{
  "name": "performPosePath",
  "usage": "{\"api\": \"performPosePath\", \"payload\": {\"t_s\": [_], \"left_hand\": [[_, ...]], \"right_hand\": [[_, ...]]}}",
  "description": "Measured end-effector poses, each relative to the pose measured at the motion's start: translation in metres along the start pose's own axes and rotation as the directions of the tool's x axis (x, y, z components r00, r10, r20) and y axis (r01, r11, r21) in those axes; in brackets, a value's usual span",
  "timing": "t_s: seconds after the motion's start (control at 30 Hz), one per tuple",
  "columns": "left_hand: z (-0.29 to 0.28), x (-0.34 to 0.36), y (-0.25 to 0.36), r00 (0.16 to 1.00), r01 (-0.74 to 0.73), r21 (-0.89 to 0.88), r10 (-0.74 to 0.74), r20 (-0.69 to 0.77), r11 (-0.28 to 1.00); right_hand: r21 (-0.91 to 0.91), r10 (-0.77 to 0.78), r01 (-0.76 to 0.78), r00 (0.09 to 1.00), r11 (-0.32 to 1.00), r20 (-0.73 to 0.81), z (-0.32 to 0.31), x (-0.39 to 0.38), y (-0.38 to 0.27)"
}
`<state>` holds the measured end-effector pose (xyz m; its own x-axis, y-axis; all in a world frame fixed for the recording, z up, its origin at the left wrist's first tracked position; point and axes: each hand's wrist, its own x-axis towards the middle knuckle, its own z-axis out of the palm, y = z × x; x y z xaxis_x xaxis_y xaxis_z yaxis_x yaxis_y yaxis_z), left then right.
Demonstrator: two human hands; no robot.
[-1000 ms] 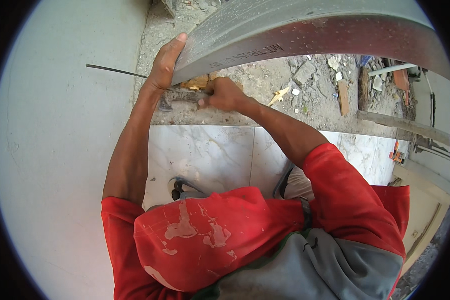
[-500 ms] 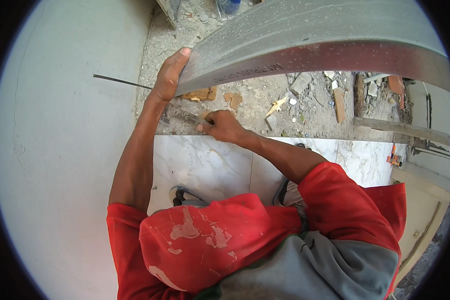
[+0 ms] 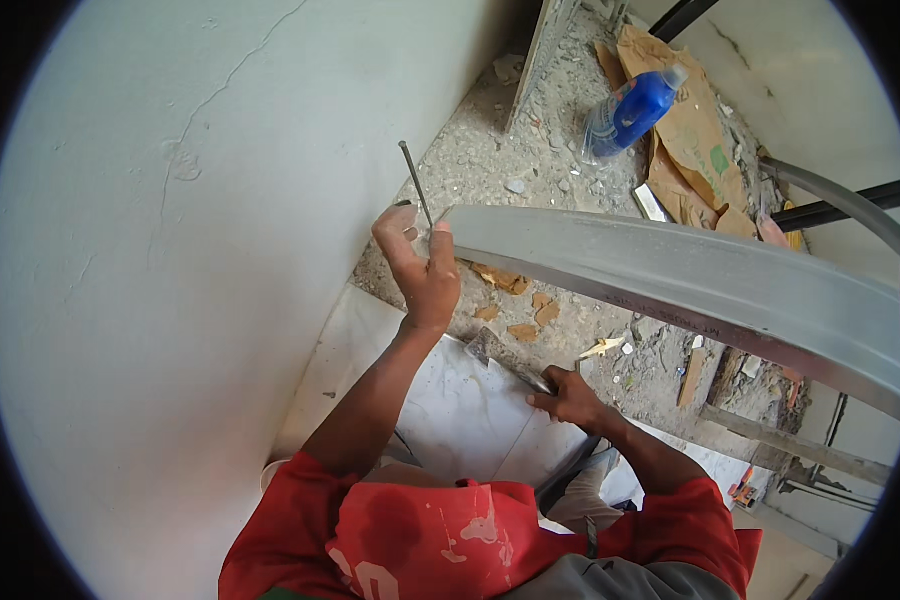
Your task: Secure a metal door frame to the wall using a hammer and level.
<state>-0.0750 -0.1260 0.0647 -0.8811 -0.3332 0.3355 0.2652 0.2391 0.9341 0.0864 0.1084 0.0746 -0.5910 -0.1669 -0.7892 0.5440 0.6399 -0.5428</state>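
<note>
My left hand (image 3: 425, 280) is raised by the wall, at the narrow end of a long grey metal channel (image 3: 610, 250). A thin dark metal rod (image 3: 417, 182) sticks up between its thumb and curled fingers. The thumb tip is at the channel's end; whether it presses on it I cannot tell. Lower and to the right, my right hand (image 3: 572, 400) is closed round the handle of a hammer-like tool (image 3: 500, 355). Its broad, grey, worn head points left over the edge of the marble-look tiles (image 3: 450, 395).
Broken rubble floor (image 3: 560, 180) lies beyond the tiles, with wood scraps (image 3: 692, 375) on it. A blue bottle (image 3: 640, 108) and torn brown paper (image 3: 695, 150) are at the far side. The pale cracked wall (image 3: 190, 250) runs along the left. The channel spans the right side.
The view has shifted, showing more of the far floor. My left hand has opened away from the channel's end, and the rod now points upward. The right hand's tool has come into clearer sight.
</note>
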Motion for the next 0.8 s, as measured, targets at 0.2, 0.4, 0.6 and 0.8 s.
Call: {"api": "performPosePath", "payload": {"t_s": [0.2, 0.4, 0.6, 0.8], "left_hand": [[-0.012, 0.05, -0.004, 0.953, 0.171, -0.112, -0.135, 0.271, 0.979], [-0.01, 0.045, 0.003, 0.961, 0.07, 0.001, -0.068, 0.268, 0.998], [-0.001, 0.043, -0.013, 0.979, -0.048, -0.062, 0.059, 0.196, 0.997], [-0.007, 0.041, -0.005, 0.984, -0.053, -0.033, 0.058, 0.17, 0.998]], "right_hand": [[0.337, -0.253, 0.26, 0.965, 0.905, -0.065, 0.012, -0.051, -0.083], [-0.142, -0.537, 0.534, 0.723, 0.833, -0.434, -0.006, -0.076, -0.218], [-0.488, -0.631, 0.421, 0.643, 0.765, -0.434, -0.016, -0.067, -0.261], [-0.338, -0.702, 0.627, 0.529, 0.702, -0.477, -0.013, -0.108, -0.281]]}}
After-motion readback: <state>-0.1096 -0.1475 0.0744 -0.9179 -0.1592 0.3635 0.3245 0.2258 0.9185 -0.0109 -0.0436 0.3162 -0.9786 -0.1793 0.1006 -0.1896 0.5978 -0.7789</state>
